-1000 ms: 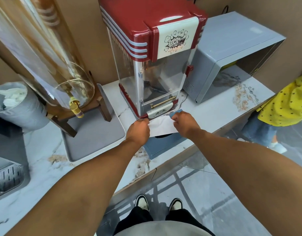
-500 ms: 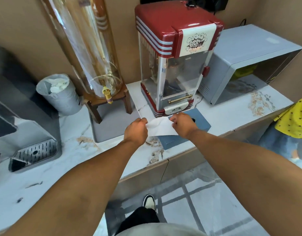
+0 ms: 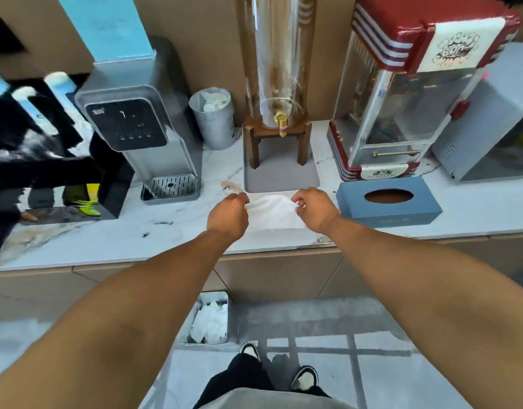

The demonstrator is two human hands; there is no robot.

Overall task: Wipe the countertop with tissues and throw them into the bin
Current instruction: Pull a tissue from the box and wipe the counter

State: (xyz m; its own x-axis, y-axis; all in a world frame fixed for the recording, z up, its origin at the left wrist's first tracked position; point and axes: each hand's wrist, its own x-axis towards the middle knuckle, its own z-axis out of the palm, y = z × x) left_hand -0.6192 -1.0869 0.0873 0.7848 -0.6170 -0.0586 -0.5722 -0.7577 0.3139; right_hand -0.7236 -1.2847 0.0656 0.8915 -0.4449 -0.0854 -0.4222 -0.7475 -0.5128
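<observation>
A white tissue (image 3: 273,212) is stretched between both hands just above the white marble countertop (image 3: 171,234), in front of the grey tray. My left hand (image 3: 228,212) pinches its left edge and my right hand (image 3: 315,208) pinches its right edge. The blue tissue box (image 3: 388,205) lies on the counter just right of my right hand. A square metal bin (image 3: 205,318) holding crumpled tissues stands on the floor below the counter edge. A dark smudge (image 3: 146,234) marks the counter to the left of my left hand.
Along the back stand a grey water dispenser (image 3: 145,134), a round grey bin of tissues (image 3: 213,118), a glass drink dispenser on a wooden stand (image 3: 278,125) over a grey tray (image 3: 281,178), a red popcorn machine (image 3: 402,107) and a grey box (image 3: 490,137).
Both hands carried the tissue left, away from the tissue box and popcorn machine, to in front of the grey tray. My view swung left and down, bringing the floor bin into sight.
</observation>
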